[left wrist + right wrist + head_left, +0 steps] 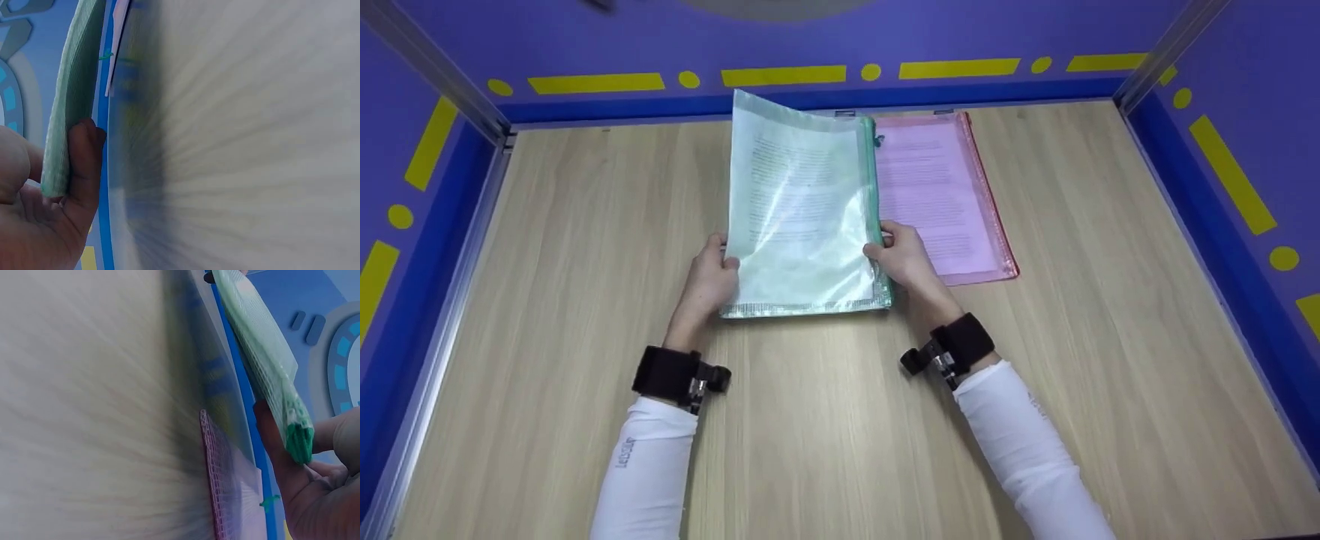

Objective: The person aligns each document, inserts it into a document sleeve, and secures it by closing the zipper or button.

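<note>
A green mesh zip pouch [802, 217] with printed paper inside is held up off the table between both hands. The left hand [711, 277] pinches its left edge, thumb on the front and fingers behind. On the other side, the right hand [906, 255] grips the zipped edge the same way. Both wrist views show the pouch raised above the tabletop, its green zip end [300, 441] near the right palm. Partly behind it, a pink zip pouch [937, 195] with printed paper lies on the table; its left part is hidden.
The wooden table [810, 435] is bounded by blue and purple walls [780, 45] with yellow marks at the back and sides. Two small metal clips [943, 112] sit at the table's back edge. Each wrist wears a black strap [964, 343] with a camera.
</note>
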Available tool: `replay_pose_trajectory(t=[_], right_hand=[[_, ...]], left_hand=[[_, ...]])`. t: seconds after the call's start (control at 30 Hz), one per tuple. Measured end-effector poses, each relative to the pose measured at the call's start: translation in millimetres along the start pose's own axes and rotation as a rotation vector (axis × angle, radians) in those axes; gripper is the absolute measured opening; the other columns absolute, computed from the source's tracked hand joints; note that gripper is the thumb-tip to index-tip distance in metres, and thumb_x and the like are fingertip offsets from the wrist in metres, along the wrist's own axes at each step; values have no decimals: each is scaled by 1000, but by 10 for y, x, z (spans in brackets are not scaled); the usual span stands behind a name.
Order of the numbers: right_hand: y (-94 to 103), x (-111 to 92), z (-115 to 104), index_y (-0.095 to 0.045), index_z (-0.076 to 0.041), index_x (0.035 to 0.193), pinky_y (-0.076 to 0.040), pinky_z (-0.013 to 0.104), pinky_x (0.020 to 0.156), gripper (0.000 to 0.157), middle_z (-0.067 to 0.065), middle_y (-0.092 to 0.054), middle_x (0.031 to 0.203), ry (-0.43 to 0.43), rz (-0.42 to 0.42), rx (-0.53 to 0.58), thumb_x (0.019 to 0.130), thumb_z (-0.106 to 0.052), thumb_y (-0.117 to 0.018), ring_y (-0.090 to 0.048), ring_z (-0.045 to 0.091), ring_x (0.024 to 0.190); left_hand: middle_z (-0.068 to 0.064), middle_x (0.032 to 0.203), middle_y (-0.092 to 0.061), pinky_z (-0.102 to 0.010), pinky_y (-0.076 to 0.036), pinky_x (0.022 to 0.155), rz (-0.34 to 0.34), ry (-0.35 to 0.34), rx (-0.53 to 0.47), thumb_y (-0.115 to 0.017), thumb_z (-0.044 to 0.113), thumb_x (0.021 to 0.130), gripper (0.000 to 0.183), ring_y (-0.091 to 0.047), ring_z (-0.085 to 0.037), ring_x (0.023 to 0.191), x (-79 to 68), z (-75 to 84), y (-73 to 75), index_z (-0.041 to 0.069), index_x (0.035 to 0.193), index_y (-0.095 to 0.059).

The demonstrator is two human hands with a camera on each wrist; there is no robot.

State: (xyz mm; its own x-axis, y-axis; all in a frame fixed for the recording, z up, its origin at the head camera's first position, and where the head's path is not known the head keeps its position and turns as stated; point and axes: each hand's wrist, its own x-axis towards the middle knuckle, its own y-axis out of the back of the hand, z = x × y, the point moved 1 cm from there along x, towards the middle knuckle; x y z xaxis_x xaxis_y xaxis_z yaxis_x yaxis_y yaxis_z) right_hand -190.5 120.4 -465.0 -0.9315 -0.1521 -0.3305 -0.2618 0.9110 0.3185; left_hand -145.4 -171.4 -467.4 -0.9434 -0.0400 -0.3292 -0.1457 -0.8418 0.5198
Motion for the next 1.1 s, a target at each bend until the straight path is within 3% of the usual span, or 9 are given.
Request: replay_pose_trajectory(t=[0.17, 0.37, 0.53, 0.63, 0.73, 0.87, 1.1], right_hand=[[-34, 58, 13, -57, 0, 136, -53, 20, 65, 46, 23, -71, 108, 21, 9, -57, 91, -5, -62, -63, 11, 78], [-59, 109, 18, -58, -1, 135, -54, 23, 74, 48, 21, -70, 111, 13, 41, -162, 89, -9, -67, -62, 16, 87], [-54, 104, 17, -55, -3, 140, -49, 18, 64, 54, 15, -69, 102, 32, 30, -238, 89, -12, -67, -59, 12, 76], [-28, 82, 11, -52, -3, 142, -48, 18, 61, 56, 14, -71, 99, 70, 25, -281, 89, -13, -67, -61, 13, 74], [2, 37, -4, -52, -3, 142, -53, 22, 66, 54, 16, -73, 107, 137, 4, -353, 90, -13, -66, -68, 18, 84], [25, -35, -22, -55, -3, 139, -59, 36, 81, 50, 19, -71, 118, 226, -55, -440, 91, -13, -66, -72, 29, 100], [-5, -184, -5, -59, -4, 136, -54, 44, 97, 48, 18, -67, 125, 319, -120, -621, 90, -16, -68, -66, 30, 110]], left_hand=[[-24, 142, -50, -44, -47, 102, -6, 50, 41, -35, 11, 104, 46, -53, -33, 118, 1, -21, 31, 2, 148, -31], [-25, 131, -57, -41, -50, 90, 7, 62, 93, -40, 14, 103, 44, -58, -33, 109, 15, -60, 68, 0, 145, -35], [-25, 138, -56, -47, -49, 100, 57, 58, 128, -46, 15, 102, 53, -59, -37, 121, -11, -88, 124, -1, 150, -30], [-25, 136, -58, -48, -49, 101, 76, 67, 161, -50, 17, 101, 61, -59, -36, 120, -44, -91, 159, 0, 154, -25], [-25, 137, -57, -49, -49, 101, 88, 71, 213, -53, 20, 99, 64, -59, -37, 121, -77, -75, 185, 0, 154, -27], [-28, 141, -53, -53, -47, 103, 89, 49, 339, -54, 25, 98, 60, -55, -43, 126, -114, -25, 187, -1, 150, -37], [-28, 145, -48, -58, -44, 106, 30, -59, 488, -58, 26, 97, 53, -45, -46, 134, -163, 103, 42, 3, 144, -49]])
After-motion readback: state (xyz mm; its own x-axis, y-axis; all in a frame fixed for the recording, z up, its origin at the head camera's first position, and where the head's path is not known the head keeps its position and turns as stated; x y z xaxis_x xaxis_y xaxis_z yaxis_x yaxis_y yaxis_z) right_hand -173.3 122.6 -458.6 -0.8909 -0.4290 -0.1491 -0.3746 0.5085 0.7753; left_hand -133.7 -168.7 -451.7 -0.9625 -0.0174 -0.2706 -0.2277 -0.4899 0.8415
